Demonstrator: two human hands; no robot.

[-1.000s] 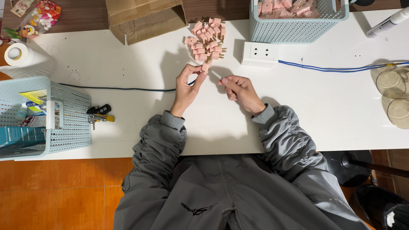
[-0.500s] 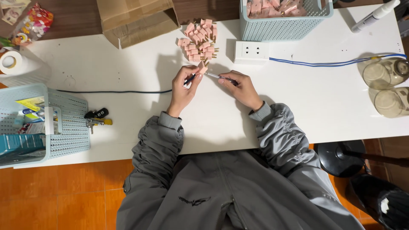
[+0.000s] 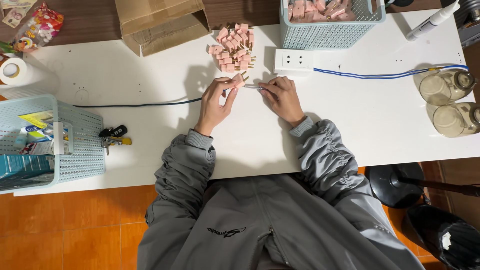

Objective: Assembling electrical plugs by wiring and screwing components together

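Observation:
My left hand (image 3: 216, 102) pinches a small pink plug piece with brass pins (image 3: 239, 80) just above the white table (image 3: 150, 75). My right hand (image 3: 282, 97) grips a thin metal tool (image 3: 252, 86) whose tip meets that pink piece. Just beyond both hands lies a heap of the same pink plug pieces (image 3: 234, 47). A pale blue basket (image 3: 330, 30) at the table's far edge holds more pink pieces.
A white power strip (image 3: 294, 61) with a blue cable (image 3: 380, 76) lies right of the heap. A cardboard box (image 3: 160, 20), tape roll (image 3: 12, 71), keys (image 3: 114, 137), a second basket (image 3: 45, 145) sit left; two glass jars (image 3: 447, 102) right.
Both hands stay together at the pink piece, which has been turned slightly between the fingers. The head camera has shifted, so the table's contents sit a little differently in view.

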